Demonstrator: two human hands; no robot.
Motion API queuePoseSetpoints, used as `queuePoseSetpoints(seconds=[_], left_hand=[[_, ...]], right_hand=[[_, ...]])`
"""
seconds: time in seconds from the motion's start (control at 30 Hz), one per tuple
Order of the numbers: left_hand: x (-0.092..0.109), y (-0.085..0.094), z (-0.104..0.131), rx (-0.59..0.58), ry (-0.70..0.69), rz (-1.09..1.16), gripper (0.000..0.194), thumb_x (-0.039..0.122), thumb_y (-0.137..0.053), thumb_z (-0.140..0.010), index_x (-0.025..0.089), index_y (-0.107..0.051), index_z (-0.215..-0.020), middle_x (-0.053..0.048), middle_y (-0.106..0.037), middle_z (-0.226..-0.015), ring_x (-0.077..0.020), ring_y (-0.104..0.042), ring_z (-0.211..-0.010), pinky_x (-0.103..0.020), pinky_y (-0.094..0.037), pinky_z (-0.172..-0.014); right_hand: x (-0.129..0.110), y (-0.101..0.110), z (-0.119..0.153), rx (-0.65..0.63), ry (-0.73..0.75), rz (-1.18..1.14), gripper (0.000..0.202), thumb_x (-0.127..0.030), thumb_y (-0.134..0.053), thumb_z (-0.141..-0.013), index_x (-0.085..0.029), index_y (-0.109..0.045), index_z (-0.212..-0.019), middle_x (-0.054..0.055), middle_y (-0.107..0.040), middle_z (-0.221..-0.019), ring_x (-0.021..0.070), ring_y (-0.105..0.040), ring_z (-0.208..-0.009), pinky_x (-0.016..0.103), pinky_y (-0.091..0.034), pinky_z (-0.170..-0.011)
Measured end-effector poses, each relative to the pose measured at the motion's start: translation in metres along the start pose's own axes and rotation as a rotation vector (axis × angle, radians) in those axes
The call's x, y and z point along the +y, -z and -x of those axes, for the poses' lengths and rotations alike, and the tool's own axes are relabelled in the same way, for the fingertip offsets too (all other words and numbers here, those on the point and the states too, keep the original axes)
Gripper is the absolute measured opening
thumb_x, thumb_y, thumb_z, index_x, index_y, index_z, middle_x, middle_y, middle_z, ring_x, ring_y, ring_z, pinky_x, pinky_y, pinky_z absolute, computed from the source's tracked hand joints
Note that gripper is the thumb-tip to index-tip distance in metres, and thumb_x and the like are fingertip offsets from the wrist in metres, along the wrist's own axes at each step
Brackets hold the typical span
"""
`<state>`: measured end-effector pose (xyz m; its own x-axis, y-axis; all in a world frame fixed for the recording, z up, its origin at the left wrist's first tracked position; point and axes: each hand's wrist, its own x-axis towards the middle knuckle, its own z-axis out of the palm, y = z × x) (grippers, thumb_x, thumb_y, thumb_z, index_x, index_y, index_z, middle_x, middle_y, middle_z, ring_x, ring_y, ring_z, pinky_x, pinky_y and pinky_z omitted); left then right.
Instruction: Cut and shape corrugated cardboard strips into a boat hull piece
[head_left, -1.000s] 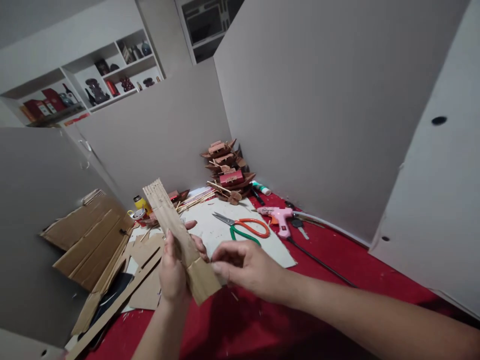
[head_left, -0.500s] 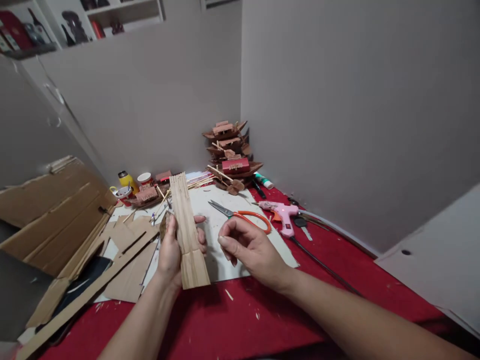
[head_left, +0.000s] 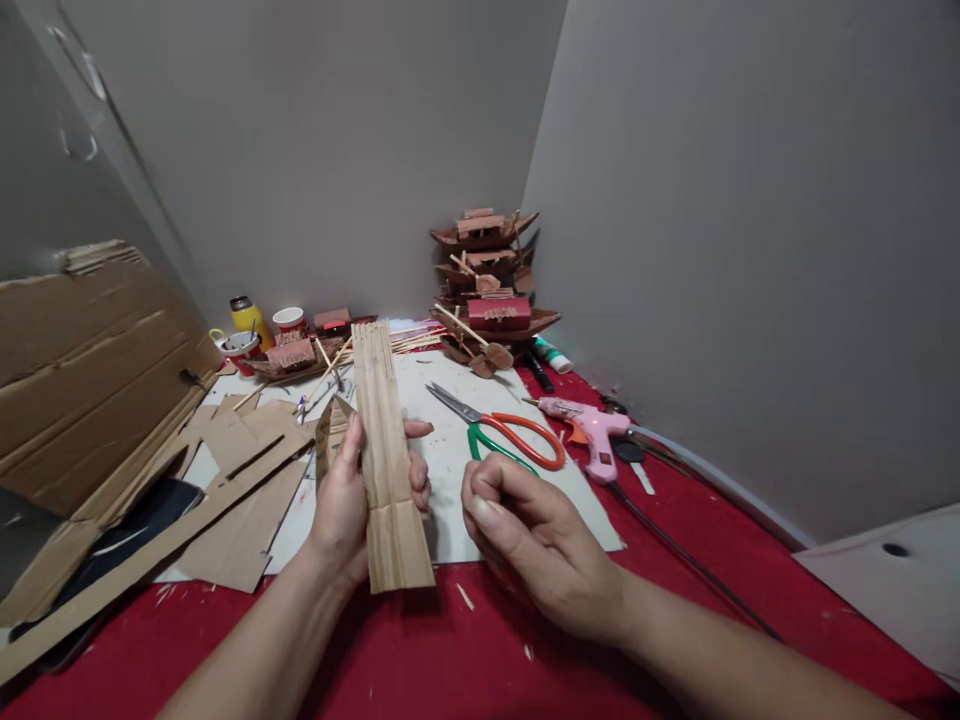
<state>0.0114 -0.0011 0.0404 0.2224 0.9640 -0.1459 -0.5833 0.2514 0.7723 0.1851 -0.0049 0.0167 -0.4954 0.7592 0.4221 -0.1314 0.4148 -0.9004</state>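
Observation:
My left hand (head_left: 345, 500) is wrapped round a long strip of corrugated cardboard (head_left: 386, 460), held nearly upright. The strip's ridges show, and a crease crosses it near the lower end. A darker cardboard piece (head_left: 328, 440) with a pointed top shows behind my left thumb; whether that hand grips it too I cannot tell. My right hand (head_left: 536, 535) is closed in a pinch to the right of the strip, apart from it. Anything between its fingertips is hidden. Just beyond it, scissors (head_left: 525, 435) with one orange and one green handle lie on a white sheet (head_left: 450, 535).
At the right lies a pink glue gun (head_left: 592, 430) with a black cord. Small brown model boats (head_left: 495, 315) are stacked at the back corner. Cardboard scraps (head_left: 232, 540) and a large cardboard sheet (head_left: 97, 370) fill the left. Cups (head_left: 289, 320) stand behind.
The view has tilted down and turned slightly left, so the wall shelves are out of sight. My right hand has moved slightly lower and away from the strip. The left hand keeps its hold.

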Motion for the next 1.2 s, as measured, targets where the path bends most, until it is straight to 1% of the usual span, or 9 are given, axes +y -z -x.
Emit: queuePoseSetpoints(seconds=[0.2,0.3,0.4,0.47,0.63,0.77,0.97,1.1,1.2], left_hand=[[-0.008,-0.007,0.008,-0.064,0.051,-0.106,0.057,0.058,-0.029,-0.089,0.014,-0.063,-0.098,-0.002,-0.054,-0.055,-0.0126,-0.051,-0.045,-0.023,-0.042,-0.046],[-0.014,-0.01,0.009,-0.092,0.087,-0.145,0.057,0.057,-0.029,-0.089,0.013,-0.064,-0.096,-0.002,-0.055,-0.053,-0.0128,-0.051,-0.044,-0.023,-0.043,-0.046],[-0.019,-0.012,0.01,-0.077,0.1,-0.203,0.056,0.057,-0.032,-0.088,0.012,-0.064,-0.096,-0.003,-0.057,-0.054,-0.014,-0.052,-0.044,-0.025,-0.045,-0.046],[-0.02,-0.012,0.01,-0.056,0.098,-0.245,0.055,0.057,-0.034,-0.088,0.012,-0.063,-0.097,-0.003,-0.058,-0.054,-0.0147,-0.052,-0.044,-0.026,-0.046,-0.047],[-0.02,-0.01,0.011,-0.084,0.113,-0.244,0.053,0.055,-0.034,-0.089,0.012,-0.063,-0.098,-0.004,-0.059,-0.056,-0.0154,-0.054,-0.046,-0.027,-0.047,-0.048],[-0.02,-0.009,0.008,-0.086,0.113,-0.164,0.056,0.056,-0.031,-0.089,0.012,-0.064,-0.096,-0.003,-0.058,-0.056,-0.0142,-0.053,-0.044,-0.025,-0.046,-0.045],[-0.014,-0.009,0.003,-0.065,0.127,-0.057,0.059,0.056,-0.027,-0.09,0.013,-0.065,-0.092,-0.003,-0.056,-0.055,-0.0137,-0.053,-0.045,-0.025,-0.045,-0.045],[-0.01,-0.007,0.003,-0.041,0.094,-0.025,0.057,0.056,-0.027,-0.09,0.013,-0.065,-0.092,-0.003,-0.055,-0.056,-0.014,-0.053,-0.045,-0.025,-0.045,-0.046],[-0.009,-0.006,0.003,-0.011,0.075,0.005,0.057,0.055,-0.028,-0.09,0.012,-0.065,-0.093,-0.003,-0.054,-0.057,-0.0141,-0.052,-0.046,-0.025,-0.045,-0.046]], right_hand=[[0.004,0.007,-0.009,0.283,0.065,-0.145,0.032,-0.034,-0.042,-0.096,-0.019,-0.038,-0.068,-0.006,-0.036,-0.055,0.0067,-0.033,-0.046,0.021,-0.029,-0.043],[0.002,0.01,-0.015,0.382,0.083,-0.187,0.033,-0.035,-0.043,-0.095,-0.019,-0.04,-0.067,-0.006,-0.039,-0.056,0.0058,-0.036,-0.044,0.02,-0.032,-0.043],[0.0,0.011,-0.019,0.435,0.096,-0.149,0.028,-0.035,-0.043,-0.096,-0.017,-0.049,-0.074,-0.003,-0.05,-0.068,0.0053,-0.045,-0.048,0.021,-0.037,-0.047],[-0.001,0.011,-0.021,0.451,0.097,-0.137,0.025,-0.035,-0.045,-0.094,-0.017,-0.051,-0.079,-0.002,-0.053,-0.073,0.0054,-0.048,-0.051,0.02,-0.039,-0.049],[-0.001,0.014,-0.025,0.493,0.02,-0.09,0.022,-0.035,-0.06,-0.085,-0.017,-0.052,-0.076,-0.005,-0.052,-0.059,0.0061,-0.048,-0.048,0.019,-0.041,-0.047],[-0.001,0.014,-0.024,0.494,0.032,-0.051,0.02,-0.032,-0.064,-0.081,-0.016,-0.053,-0.075,-0.005,-0.051,-0.055,0.0065,-0.048,-0.047,0.019,-0.041,-0.046],[-0.002,0.005,-0.014,0.405,0.07,0.005,0.014,-0.024,-0.061,-0.083,-0.018,-0.051,-0.076,-0.003,-0.051,-0.067,0.0074,-0.048,-0.053,0.021,-0.042,-0.048],[-0.004,-0.001,-0.005,0.318,0.218,0.104,0.017,-0.017,-0.055,-0.085,-0.019,-0.045,-0.071,-0.003,-0.047,-0.066,0.0093,-0.045,-0.056,0.023,-0.039,-0.05],[-0.006,-0.004,-0.001,0.189,0.376,0.16,0.016,-0.011,-0.053,-0.084,-0.02,-0.046,-0.072,-0.002,-0.048,-0.064,0.0113,-0.049,-0.059,0.026,-0.042,-0.055]])
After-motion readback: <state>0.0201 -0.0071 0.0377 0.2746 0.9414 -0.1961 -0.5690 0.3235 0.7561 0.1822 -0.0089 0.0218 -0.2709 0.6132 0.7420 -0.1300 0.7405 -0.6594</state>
